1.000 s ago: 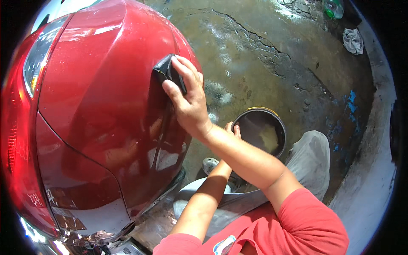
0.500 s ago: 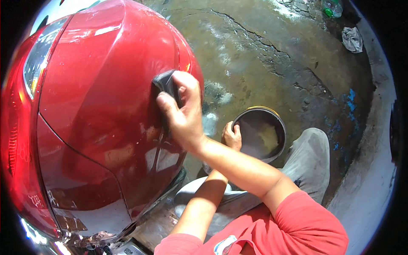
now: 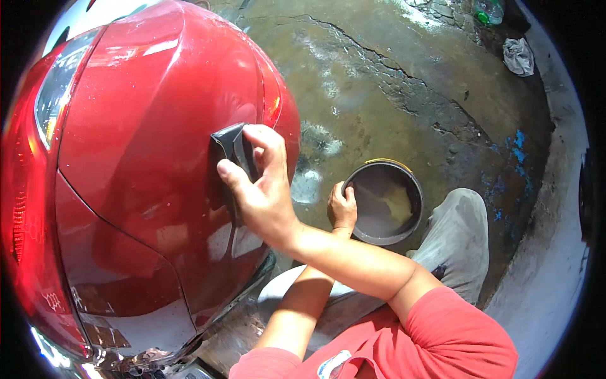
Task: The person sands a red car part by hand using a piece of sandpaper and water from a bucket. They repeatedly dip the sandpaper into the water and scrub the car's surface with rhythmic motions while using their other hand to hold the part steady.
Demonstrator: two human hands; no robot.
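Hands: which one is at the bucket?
The left hand, gripping the dark bucket by its rim; the right hand instead holds the black pad against the red car.

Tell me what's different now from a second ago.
The right hand has moved the pad down and slightly left in the picture, across the car. The left hand, mostly hidden by the right forearm before, now shows clearly. Nothing was grasped or let go: the right keeps the pad, the left stays on the bucket's rim. Car and bucket stayed put.

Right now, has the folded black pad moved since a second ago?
Yes, the pad moved down-left in view, toward the curved dark seam on the red car.
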